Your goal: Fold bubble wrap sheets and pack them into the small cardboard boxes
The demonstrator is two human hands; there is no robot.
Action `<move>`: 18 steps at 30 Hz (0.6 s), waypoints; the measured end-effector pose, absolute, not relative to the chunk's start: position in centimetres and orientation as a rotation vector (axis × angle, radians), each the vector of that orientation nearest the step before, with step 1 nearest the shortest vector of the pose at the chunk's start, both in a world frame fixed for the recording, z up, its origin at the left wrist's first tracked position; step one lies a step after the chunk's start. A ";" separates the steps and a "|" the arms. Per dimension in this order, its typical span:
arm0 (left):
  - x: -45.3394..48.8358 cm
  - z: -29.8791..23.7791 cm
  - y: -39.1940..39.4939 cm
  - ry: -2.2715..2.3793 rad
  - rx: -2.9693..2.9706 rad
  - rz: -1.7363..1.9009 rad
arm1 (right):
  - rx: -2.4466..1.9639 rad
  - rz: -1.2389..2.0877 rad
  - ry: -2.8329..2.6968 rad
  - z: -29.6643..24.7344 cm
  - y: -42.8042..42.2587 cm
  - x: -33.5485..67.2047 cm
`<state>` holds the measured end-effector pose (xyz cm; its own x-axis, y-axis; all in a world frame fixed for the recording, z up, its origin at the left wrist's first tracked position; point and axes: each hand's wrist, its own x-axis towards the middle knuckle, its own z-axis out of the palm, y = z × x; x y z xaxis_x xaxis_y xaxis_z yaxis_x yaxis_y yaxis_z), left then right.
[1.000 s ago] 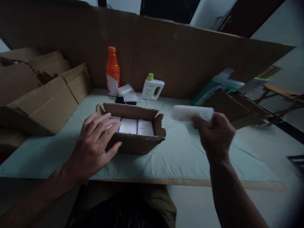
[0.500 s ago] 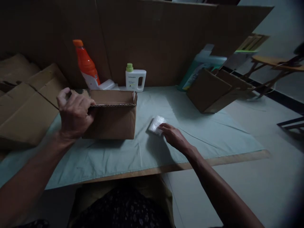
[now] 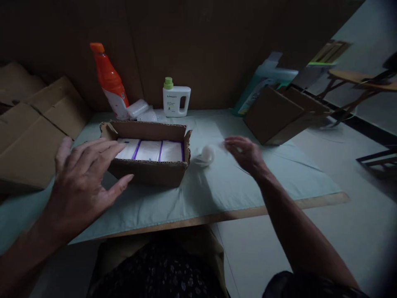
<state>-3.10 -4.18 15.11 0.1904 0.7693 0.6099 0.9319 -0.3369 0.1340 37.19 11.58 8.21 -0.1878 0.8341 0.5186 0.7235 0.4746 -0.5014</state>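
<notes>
Three packs (image 3: 149, 150) in box (image 3: 149, 176), one foam wad (image 3: 207, 155) beside, two bottles (image 3: 110, 85).

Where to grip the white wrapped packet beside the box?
Probably pinch the white wrapped packet from above, coming from its right: it lies low on the cloth, the open cardboard box crowds its left, and the right hand hovers open beside it.

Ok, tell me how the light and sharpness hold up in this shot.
Head view: dim and underexposed throughout, the cardboard backdrop nearly black; the right hand is smeared by motion blur, and the white packet beside it is soft; the left hand and the open box read sharper; the lower right corner darkens like a vignette.
</notes>
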 end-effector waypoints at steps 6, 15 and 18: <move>-2.0 14.9 -4.2 -1.473 -2.303 -1.116 | -1.330 0.186 -1.991 15.0 12.8 37.7; 4.0 18.6 0.7 -1.425 -2.461 -1.621 | -1.044 -0.429 -2.028 23.4 6.5 30.1; 6.4 19.7 2.7 -1.381 -2.645 -1.887 | -0.818 -0.542 -2.125 26.2 3.3 27.1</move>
